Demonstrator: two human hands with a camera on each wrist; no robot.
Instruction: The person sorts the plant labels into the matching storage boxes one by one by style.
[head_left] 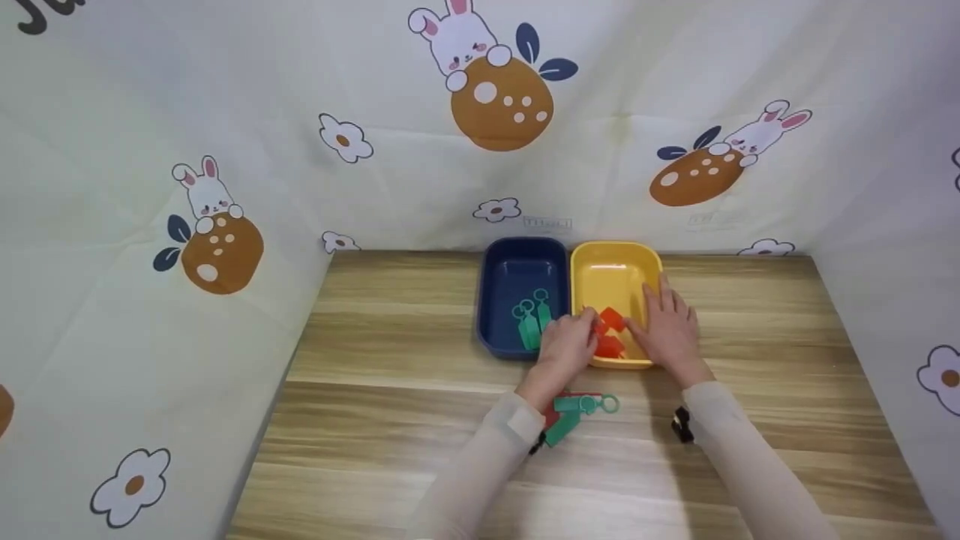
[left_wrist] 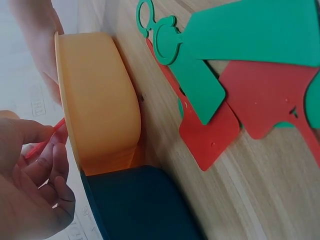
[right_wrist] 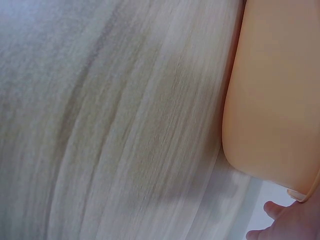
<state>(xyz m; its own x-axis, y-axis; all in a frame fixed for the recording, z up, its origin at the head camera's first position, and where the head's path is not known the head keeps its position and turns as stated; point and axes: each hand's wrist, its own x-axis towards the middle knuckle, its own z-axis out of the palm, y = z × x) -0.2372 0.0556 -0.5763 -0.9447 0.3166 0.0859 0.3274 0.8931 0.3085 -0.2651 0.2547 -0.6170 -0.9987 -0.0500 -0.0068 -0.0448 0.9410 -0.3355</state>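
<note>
My left hand [head_left: 568, 341] reaches over the near left part of the yellow tray [head_left: 609, 276]. In the left wrist view its thumb and index finger pinch a thin red plastic tag [left_wrist: 59, 125], seen nearly edge-on at the tray's rim. Other red tags [head_left: 611, 346] lie in the near end of that tray. My right hand [head_left: 670, 330] rests at the tray's right rim, fingers extended and thumb reaching inside; only a few of its fingers show in the right wrist view.
A navy tray [head_left: 516, 276] adjoins on the left, with green ringed tags [head_left: 529, 330] inside. Nearer me, green tags [left_wrist: 255, 32] and red tags [left_wrist: 209, 135] overlap in a loose pile on the wooden table [head_left: 375, 450]. Patterned cloth [head_left: 405, 195] stands behind and at both sides.
</note>
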